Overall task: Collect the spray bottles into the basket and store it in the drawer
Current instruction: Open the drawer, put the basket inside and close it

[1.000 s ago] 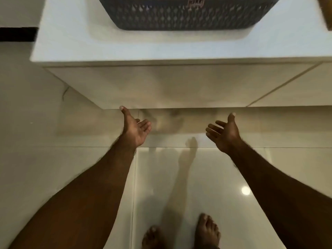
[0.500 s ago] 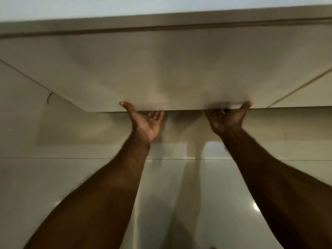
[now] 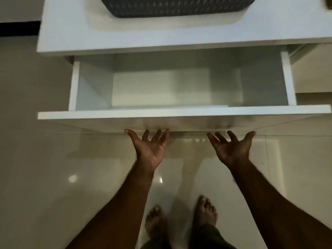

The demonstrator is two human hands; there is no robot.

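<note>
Basket (image 3: 177, 7) cut by top edge; contents unseen; drawer front (image 3: 179, 121) blurred.

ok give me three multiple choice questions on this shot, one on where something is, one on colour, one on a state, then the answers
1. Where is the basket?
A. inside the drawer
B. on the cabinet top
C. on the floor

2. What colour is the basket?
A. dark grey
B. red
C. yellow

3. What state is the drawer in?
A. shut
B. pulled open with nothing visible inside
C. pulled open and full of bottles

Answers:
1. B, it stands on the white cabinet top above the drawer.
2. A, its woven side is dark grey.
3. B, the white interior shows bare, while the left hand and right hand are open, palms up, at the lower edge of the drawer front.
</note>
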